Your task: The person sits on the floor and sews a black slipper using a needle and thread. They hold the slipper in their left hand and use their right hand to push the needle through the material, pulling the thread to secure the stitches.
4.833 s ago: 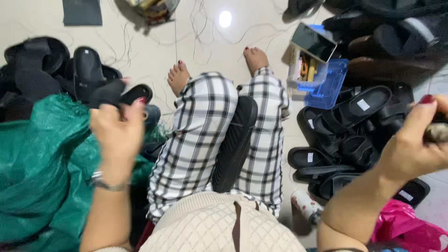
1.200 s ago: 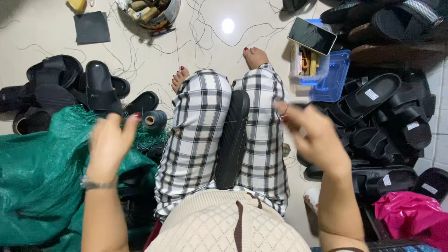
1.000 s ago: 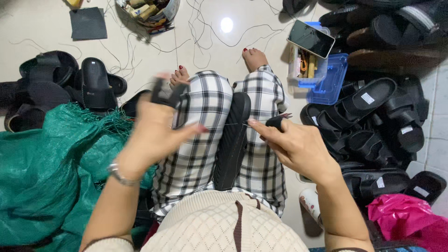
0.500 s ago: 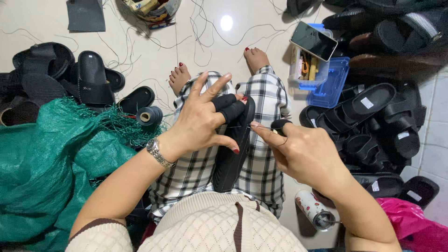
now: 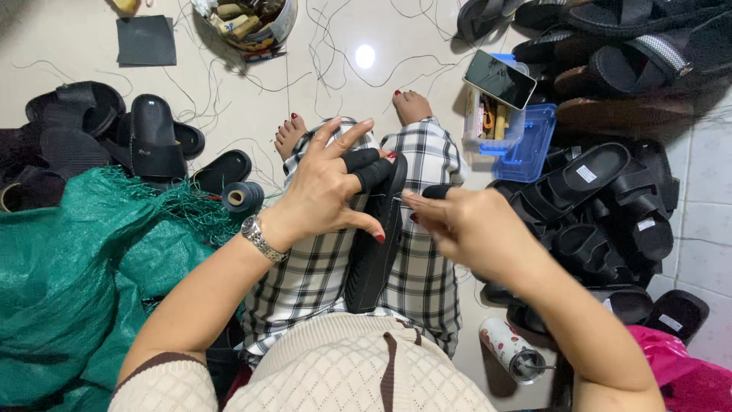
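Note:
A black sandal sole [image 5: 371,252] lies along my lap between my legs in checked trousers. My left hand [image 5: 332,191] rests on its far end, thumb and two black-sleeved fingers pressing the sole while the other fingers spread upward. My right hand [image 5: 465,229] is beside it on the right, its fingertips pinched together at the sole's edge; what they pinch is too thin to make out. A silver watch [image 5: 258,238] sits on my left wrist.
A green mesh sack [image 5: 84,282] fills the left. A dark thread spool [image 5: 242,197] stands by black sandals [image 5: 152,141]. More black sandals [image 5: 602,198] pile at the right near a blue box [image 5: 526,137] with a phone [image 5: 499,78]. Loose threads cross the floor.
Both hands came down from raised, apart positions and met on the sole in my lap. My left hand now presses its far end; the right closed in at its edge.

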